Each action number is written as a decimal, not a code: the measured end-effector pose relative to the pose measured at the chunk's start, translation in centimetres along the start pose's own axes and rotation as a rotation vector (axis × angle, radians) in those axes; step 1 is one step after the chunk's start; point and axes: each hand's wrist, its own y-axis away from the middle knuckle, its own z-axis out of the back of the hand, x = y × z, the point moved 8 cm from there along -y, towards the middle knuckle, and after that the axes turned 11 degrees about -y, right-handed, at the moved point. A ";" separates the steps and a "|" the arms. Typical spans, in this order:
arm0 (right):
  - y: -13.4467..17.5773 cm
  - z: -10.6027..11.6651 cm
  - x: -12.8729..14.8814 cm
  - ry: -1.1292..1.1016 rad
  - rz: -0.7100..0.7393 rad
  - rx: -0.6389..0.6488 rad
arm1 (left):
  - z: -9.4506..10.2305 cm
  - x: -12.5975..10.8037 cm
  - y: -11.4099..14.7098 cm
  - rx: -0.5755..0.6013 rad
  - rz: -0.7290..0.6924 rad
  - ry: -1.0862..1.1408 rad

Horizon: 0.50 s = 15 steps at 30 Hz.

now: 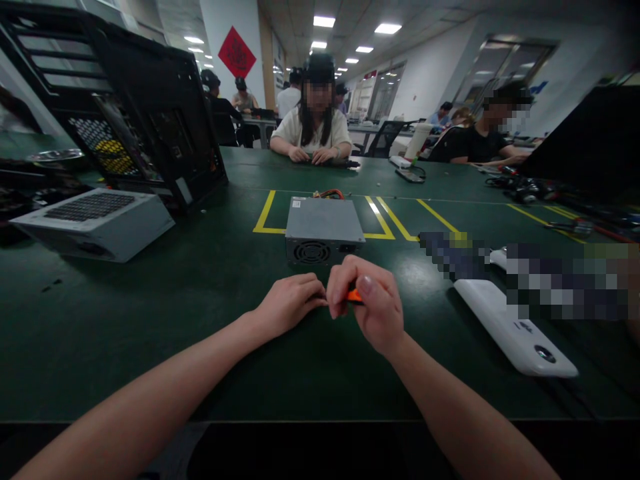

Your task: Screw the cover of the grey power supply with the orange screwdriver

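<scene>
My right hand [367, 303] is closed around an orange-and-black tool handle [355, 297]; most of it is hidden in the fist, so its kind does not show. My left hand [293, 303] rests low over the green table, fingers curled and pressed together at the tips, close beside the right fist. Whatever is between its fingertips, if anything, is hidden. Just beyond both hands sits a grey computer power supply [325, 219], its fan grille and socket side facing me. Coloured cables [330, 194] come out at its back.
A black computer case [165, 127] stands tilted in view at the left, with a second power supply [100, 223] before it. Yellow tape [263, 212] marks the green table [210, 373]. A white device [515, 327] lies at the right. A person [313, 127] sits opposite.
</scene>
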 end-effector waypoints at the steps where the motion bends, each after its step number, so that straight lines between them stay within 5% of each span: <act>1: 0.0 -0.4 0.0 0.049 -0.007 0.042 | 0.1 0.3 0.0 -0.016 0.022 -0.011; 9: 0.5 -2.7 0.6 0.799 -0.005 0.090 | 1.5 2.8 0.0 -0.097 0.276 0.079; 15: 3.9 -1.6 -1.0 0.717 -0.295 -0.070 | 0.0 5.9 0.2 -0.201 0.418 0.385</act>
